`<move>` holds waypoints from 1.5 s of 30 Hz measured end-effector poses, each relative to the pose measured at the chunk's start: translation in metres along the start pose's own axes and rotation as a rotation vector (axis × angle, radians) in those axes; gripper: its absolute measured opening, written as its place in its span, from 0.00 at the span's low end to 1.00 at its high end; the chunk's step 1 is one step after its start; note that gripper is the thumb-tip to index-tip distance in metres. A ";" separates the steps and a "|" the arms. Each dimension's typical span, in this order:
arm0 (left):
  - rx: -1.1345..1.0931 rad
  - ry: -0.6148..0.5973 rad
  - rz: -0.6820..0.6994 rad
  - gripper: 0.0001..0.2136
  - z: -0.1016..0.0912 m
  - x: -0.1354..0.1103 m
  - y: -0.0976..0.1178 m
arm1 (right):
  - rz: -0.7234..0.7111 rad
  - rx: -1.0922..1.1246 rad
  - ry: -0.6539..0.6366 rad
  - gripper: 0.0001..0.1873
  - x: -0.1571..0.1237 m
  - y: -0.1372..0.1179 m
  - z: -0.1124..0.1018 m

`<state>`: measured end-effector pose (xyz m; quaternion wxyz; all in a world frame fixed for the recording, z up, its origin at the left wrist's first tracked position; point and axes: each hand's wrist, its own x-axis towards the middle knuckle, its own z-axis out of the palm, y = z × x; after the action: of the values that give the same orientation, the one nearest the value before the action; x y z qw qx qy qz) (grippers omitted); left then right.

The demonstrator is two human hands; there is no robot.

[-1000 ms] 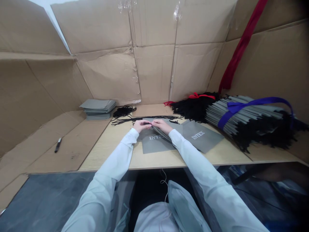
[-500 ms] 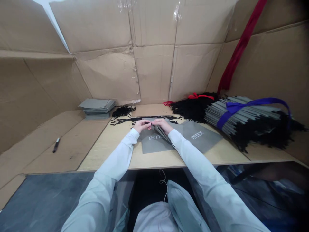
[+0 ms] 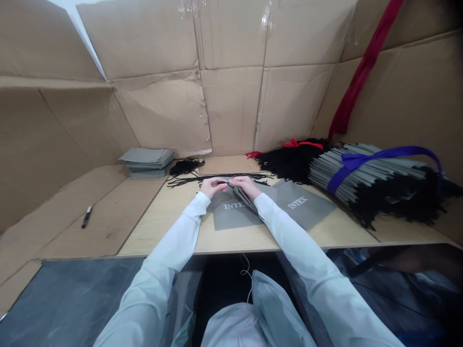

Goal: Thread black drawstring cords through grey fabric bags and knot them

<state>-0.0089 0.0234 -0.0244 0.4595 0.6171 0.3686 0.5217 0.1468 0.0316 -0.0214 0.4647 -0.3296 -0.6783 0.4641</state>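
Note:
My left hand (image 3: 213, 186) pinches a short bit of black cord at the top edge of a grey fabric bag. Right beside it, my right hand (image 3: 246, 187) is closed on that grey bag (image 3: 243, 193), which hangs folded under the palm; its fingertips meet those of my left hand. Beneath lies a flat grey bag (image 3: 235, 220) printed INTEX in white. Another INTEX bag (image 3: 311, 212) lies slanted to the right. Just behind the hands, loose black cords (image 3: 191, 180) stretch across the board. Fine detail between the fingertips is too small to make out.
A stack of grey bags (image 3: 147, 166) and a heap of black cord (image 3: 185, 166) stand at back left. Right are a red-tied black cord bundle (image 3: 289, 161) and a blue-tied bag bundle (image 3: 333, 176). A marker (image 3: 87, 217) lies left. Cardboard walls (image 3: 231, 106) enclose the table.
The fingertips shift slightly, with both hands still together at the bag's top edge. The whole view has moved a little; nothing else on the table has changed place.

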 end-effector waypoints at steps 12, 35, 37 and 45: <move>0.047 0.157 0.034 0.16 -0.002 0.001 -0.004 | -0.410 -0.840 0.168 0.10 -0.015 -0.008 0.017; 0.341 -0.212 0.044 0.14 -0.028 0.007 -0.010 | -0.372 -0.906 -0.172 0.10 -0.008 -0.006 0.015; 0.338 -0.253 0.039 0.13 -0.031 0.007 -0.012 | -0.382 -0.897 -0.202 0.10 -0.008 -0.006 0.015; 0.318 -0.287 -0.050 0.12 -0.037 0.007 -0.013 | -0.422 -0.952 -0.309 0.08 -0.008 -0.007 0.015</move>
<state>-0.0437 0.0410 -0.0338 0.4169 0.7405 0.3921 0.3523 0.1358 0.0176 -0.0195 0.2420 -0.2883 -0.9254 0.0452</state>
